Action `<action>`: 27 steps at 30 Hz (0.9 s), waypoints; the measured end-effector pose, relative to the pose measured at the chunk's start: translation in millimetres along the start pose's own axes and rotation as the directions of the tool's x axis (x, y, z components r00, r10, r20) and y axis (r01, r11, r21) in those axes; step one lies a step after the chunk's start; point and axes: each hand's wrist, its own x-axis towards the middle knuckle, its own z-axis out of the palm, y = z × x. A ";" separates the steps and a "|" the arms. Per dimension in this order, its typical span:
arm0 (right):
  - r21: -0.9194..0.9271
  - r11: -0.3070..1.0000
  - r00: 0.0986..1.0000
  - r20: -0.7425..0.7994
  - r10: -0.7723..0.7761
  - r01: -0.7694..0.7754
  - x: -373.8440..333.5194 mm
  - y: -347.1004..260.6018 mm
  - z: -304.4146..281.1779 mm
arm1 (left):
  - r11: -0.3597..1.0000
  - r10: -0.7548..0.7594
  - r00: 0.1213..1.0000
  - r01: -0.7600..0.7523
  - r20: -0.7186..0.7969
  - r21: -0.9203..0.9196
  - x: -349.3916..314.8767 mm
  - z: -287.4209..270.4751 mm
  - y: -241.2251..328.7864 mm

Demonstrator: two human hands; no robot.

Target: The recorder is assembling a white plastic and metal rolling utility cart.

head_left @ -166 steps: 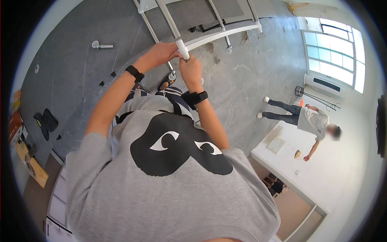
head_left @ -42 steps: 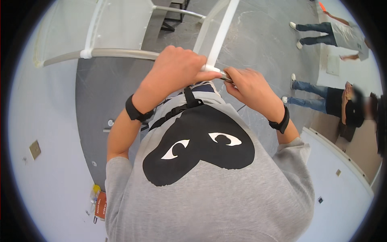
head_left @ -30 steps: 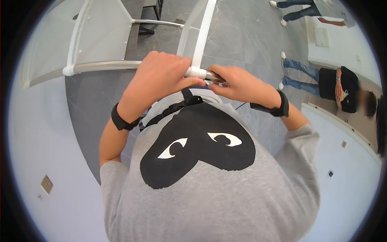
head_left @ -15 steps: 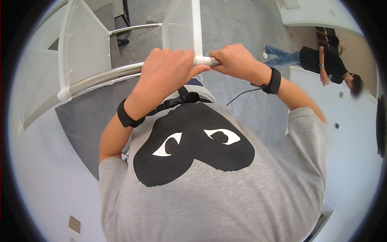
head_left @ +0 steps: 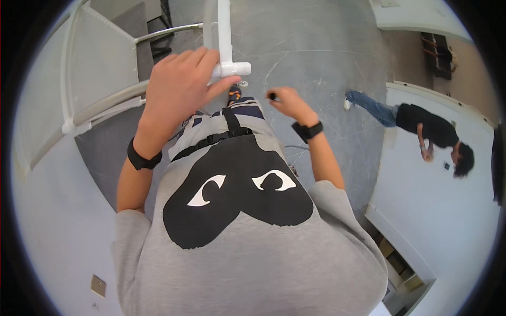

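My left hand (head_left: 182, 84) is closed over the top rail of a frame. Its thumb stretches along the underside of a white plastic pipe fitting (head_left: 234, 69), whose free end points right. A white upright post (head_left: 224, 31) rises from that fitting. Apart from the frame, my right hand (head_left: 291, 102) is closed around a tube (head_left: 272, 96); only its round dark end shows, and the rest is hidden by the hand. Curved metal rails (head_left: 110, 101) and translucent white panels (head_left: 103, 55) make up the frame at the left.
A person in black top and jeans (head_left: 421, 124) stands at the right by a white wall. My shoe (head_left: 234, 95) shows on the grey tiled floor (head_left: 311, 58). Dark metal legs (head_left: 159, 31) stand beyond the frame. Shelving with boxes (head_left: 400, 263) is at lower right.
My right hand has come away from the white fitting, down and slightly right, with the tube. My left hand and the fitting have shifted left. The other person has turned and bent slightly.
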 end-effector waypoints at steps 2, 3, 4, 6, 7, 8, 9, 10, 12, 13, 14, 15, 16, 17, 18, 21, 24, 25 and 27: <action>0.129 0.961 0.969 -0.072 -0.236 0.244 34.6 -19.3 29.7 | 0.998 -0.049 0.998 0.049 0.028 0.026 1.0 -2.9 2.4; 0.127 0.959 0.967 -0.043 -0.251 0.254 49.1 -29.9 32.6 | 0.995 -0.089 0.995 0.088 0.037 0.044 3.5 -4.0 4.0; 0.126 0.955 0.963 -0.007 -0.270 0.269 59.0 -41.7 32.3 | 0.989 -0.137 0.990 0.135 0.037 0.063 4.1 -4.2 6.8; 0.114 0.959 0.948 0.160 -0.276 0.260 82.2 -62.4 14.5 | 0.984 -0.159 0.981 0.166 -0.110 0.061 8.5 -4.4 14.6; 0.084 0.969 0.927 0.284 -0.246 0.231 96.8 -67.8 6.7 | 0.969 -0.217 0.969 0.229 -0.120 0.091 12.3 -5.1 20.3; 0.087 0.957 0.901 0.323 -0.289 0.276 109.4 -62.0 8.0 | 0.957 -0.259 0.952 0.275 -0.162 0.086 17.7 -3.1 27.3; 0.143 0.951 0.902 0.306 -0.305 0.273 124.5 -50.6 13.0 | 0.946 -0.292 0.934 0.315 -0.207 0.083 24.7 1.7 30.2; 0.205 0.943 0.903 0.291 -0.316 0.263 137.7 -42.7 17.2 | 0.926 -0.334 0.918 0.362 -0.215 0.108 27.8 8.4 32.4; 0.286 0.923 0.865 0.359 -0.352 0.257 156.8 -38.0 15.0 | 0.873 -0.446 0.875 0.471 -0.187 0.124 23.9 21.1 36.6; 0.362 0.892 0.837 0.369 -0.404 0.271 146.9 -45.1 25.2 | 0.850 -0.487 0.853 0.512 -0.185 0.125 11.4 17.0 49.7; 0.421 0.859 0.808 0.372 -0.457 0.292 147.1 -42.7 23.8 | 0.828 -0.516 0.834 0.544 -0.196 0.138 10.1 16.1 54.4; 0.392 0.863 0.803 0.372 -0.465 0.318 158.5 -23.8 41.5 | 0.819 -0.509 0.807 0.561 -0.300 0.120 8.4 14.0 57.1; 0.397 0.855 0.771 0.407 -0.490 0.334 153.8 -28.1 34.4 | 0.800 -0.510 0.761 0.591 -0.402 0.103 2.7 15.1 65.8; 0.339 0.882 0.750 0.474 -0.461 0.328 152.6 -41.8 16.0 | 0.806 -0.479 0.746 0.583 -0.463 0.105 -17.5 23.0 67.4; 0.278 0.901 0.734 0.524 -0.433 0.333 161.2 -52.3 5.5 | 0.788 -0.486 0.730 0.604 -0.480 0.119 -37.5 31.5 66.9; 0.436 0.861 0.603 0.622 -0.499 0.263 145.7 -74.3 6.2 | 0.508 -0.857 0.491 0.856 -0.152 -0.098 -84.7 70.3 101.3; 0.454 0.865 0.558 0.671 -0.489 0.213 136.1 -106.9 9.6 | 0.454 -0.890 0.431 0.866 -0.147 -0.210 -113.9 132.1 106.7; 0.499 0.846 0.525 0.677 -0.516 0.188 126.4 -110.5 22.0 | 0.458 -0.889 0.439 0.859 -0.129 -0.230 -131.5 146.0 114.9; 0.564 0.808 0.456 0.681 -0.573 0.173 121.0 -106.3 45.1 | 0.359 -0.926 0.378 0.870 -0.009 -0.339 -158.2 172.4 123.6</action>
